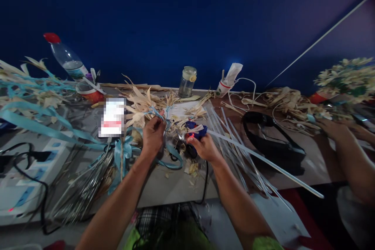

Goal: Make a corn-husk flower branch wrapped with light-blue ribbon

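My right hand (pixel 206 147) grips a blue hot glue gun (pixel 198 128) with a small red light lit. A long clear glue stick (pixel 263 159) sticks out of the gun's back to the right. To its left, my left hand (pixel 153 134) is raised with its fingers pinched together. What they pinch is too small and blurred to make out. Just beyond them lies a pile of dried husk strips (pixel 143 99) with light-blue strands among them. A light-blue ribbon (pixel 171 161) loops on the table between my hands.
Loose glue sticks (pixel 231 140) and a black strapped object (pixel 272 142) lie to the right. A co-worker's hand (pixel 332 129) is at the far right. Leftward are a phone (pixel 113 118), metal wires (pixel 90 179) and a power strip (pixel 38 175). A glass jar (pixel 186 83) stands behind.
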Tool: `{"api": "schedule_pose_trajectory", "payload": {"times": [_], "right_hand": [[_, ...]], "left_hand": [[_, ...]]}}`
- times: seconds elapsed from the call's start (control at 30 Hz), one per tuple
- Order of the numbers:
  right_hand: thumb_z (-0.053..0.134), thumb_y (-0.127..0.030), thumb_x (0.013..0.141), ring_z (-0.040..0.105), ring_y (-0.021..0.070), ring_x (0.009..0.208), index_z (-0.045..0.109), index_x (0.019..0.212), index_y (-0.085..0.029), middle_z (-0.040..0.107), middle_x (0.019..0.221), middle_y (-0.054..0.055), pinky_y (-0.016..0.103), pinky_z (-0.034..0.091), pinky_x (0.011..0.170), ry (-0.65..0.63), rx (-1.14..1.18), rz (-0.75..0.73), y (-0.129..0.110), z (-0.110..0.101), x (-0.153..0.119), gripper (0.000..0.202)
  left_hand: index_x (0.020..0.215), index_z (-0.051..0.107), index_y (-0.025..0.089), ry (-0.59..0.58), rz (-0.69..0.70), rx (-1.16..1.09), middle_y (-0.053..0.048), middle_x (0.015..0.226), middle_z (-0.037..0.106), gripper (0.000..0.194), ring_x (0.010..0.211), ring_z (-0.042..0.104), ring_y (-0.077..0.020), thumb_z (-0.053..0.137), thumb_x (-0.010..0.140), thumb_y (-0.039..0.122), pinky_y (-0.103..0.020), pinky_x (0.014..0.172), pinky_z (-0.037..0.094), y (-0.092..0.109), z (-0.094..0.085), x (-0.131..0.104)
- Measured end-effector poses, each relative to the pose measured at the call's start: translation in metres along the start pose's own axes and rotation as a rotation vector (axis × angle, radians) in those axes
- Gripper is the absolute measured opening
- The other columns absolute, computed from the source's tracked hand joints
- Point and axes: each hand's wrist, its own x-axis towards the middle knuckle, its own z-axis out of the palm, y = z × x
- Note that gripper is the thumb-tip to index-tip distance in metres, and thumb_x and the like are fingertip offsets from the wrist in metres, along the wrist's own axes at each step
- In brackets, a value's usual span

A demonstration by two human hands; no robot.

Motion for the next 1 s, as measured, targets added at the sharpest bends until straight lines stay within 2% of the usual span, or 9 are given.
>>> {"api": "schedule_pose_trajectory", "payload": {"times": [0.1,0.23,0.37,0.57,0.67,0.83,0.93,1.0], "right_hand": [[0.048,-0.048,0.079,0.057,0.0238,0.098,0.063,0.079,-0.02,0.066,0.083,0.006,0.034,0.04,0.091,0.027,-0.015,-0.039,0.002,0.0013,0.0003,0.032],[0.047,-0.047,0.08,0.047,0.0239,0.118,0.062,0.081,-0.02,0.062,0.107,0.008,0.035,0.031,0.102,0.085,0.004,-0.151,0.0019,0.001,0.0021,0.03],[0.046,-0.045,0.082,0.048,0.0237,0.117,0.062,0.087,-0.02,0.064,0.101,0.009,0.036,0.031,0.102,0.092,-0.016,-0.174,0.0013,-0.0008,0.0028,0.03],[0.045,-0.045,0.083,0.058,0.0232,0.096,0.062,0.079,-0.019,0.065,0.084,0.007,0.034,0.038,0.093,0.099,-0.024,-0.155,-0.001,-0.0038,0.0022,0.032],[0.044,-0.044,0.083,0.058,0.0226,0.093,0.062,0.08,-0.019,0.064,0.079,0.006,0.034,0.039,0.092,0.107,-0.016,-0.16,-0.0011,-0.0046,0.003,0.031],[0.045,-0.044,0.083,0.053,0.0242,0.108,0.062,0.087,-0.019,0.065,0.091,0.008,0.037,0.032,0.101,0.109,-0.039,-0.183,0.0005,-0.0033,0.0025,0.031],[0.045,-0.045,0.083,0.051,0.0237,0.113,0.062,0.094,-0.02,0.065,0.101,0.008,0.037,0.032,0.102,0.073,-0.054,-0.156,0.0012,-0.0016,0.0006,0.032],[0.046,-0.045,0.083,0.051,0.0231,0.113,0.061,0.098,-0.021,0.065,0.103,0.008,0.037,0.033,0.102,0.058,-0.047,-0.155,0.0013,-0.0008,-0.0003,0.033]], "left_hand": [[0.056,0.046,0.017,-0.001,0.024,0.029,0.002,0.062,0.047,0.02,0.056,0.034,-0.008,0.06,0.068,0.025,-0.019,0.053,0.029,-0.0017,-0.0006,0.0003],[0.056,0.044,0.017,0.001,0.039,0.05,0.004,0.057,0.037,0.02,0.054,0.031,-0.0076,0.06,0.068,0.024,-0.019,0.053,0.028,-0.0025,-0.0001,-0.0007],[0.057,0.046,0.016,-0.008,0.03,0.044,0.003,0.062,0.043,0.019,0.056,0.033,-0.0074,0.06,0.068,0.024,-0.019,0.054,0.029,-0.0013,0.001,-0.0026],[0.063,0.053,0.016,-0.005,0.023,0.027,0.001,0.071,0.053,0.012,0.06,0.039,-0.0079,0.06,0.067,0.024,-0.018,0.056,0.033,-0.0049,0.0017,-0.0018],[0.068,0.057,0.016,-0.015,0.01,0.01,0.001,0.072,0.054,0.009,0.062,0.042,-0.0084,0.06,0.068,0.024,-0.018,0.058,0.035,-0.0063,0.0024,-0.0022],[0.076,0.062,0.016,-0.012,0.009,0.067,0.004,0.065,0.049,0.011,0.056,0.037,-0.007,0.059,0.068,0.023,-0.018,0.055,0.032,-0.0026,0.0029,-0.0039],[0.068,0.059,0.016,-0.008,0.033,0.079,0.004,0.06,0.042,0.007,0.056,0.035,-0.0073,0.06,0.069,0.022,-0.018,0.054,0.031,-0.0001,0.0017,-0.0039],[0.061,0.054,0.016,-0.008,0.045,0.082,0.004,0.059,0.041,0.012,0.055,0.035,-0.0073,0.06,0.069,0.022,-0.018,0.054,0.031,0.0004,0.0009,-0.0035]]}}
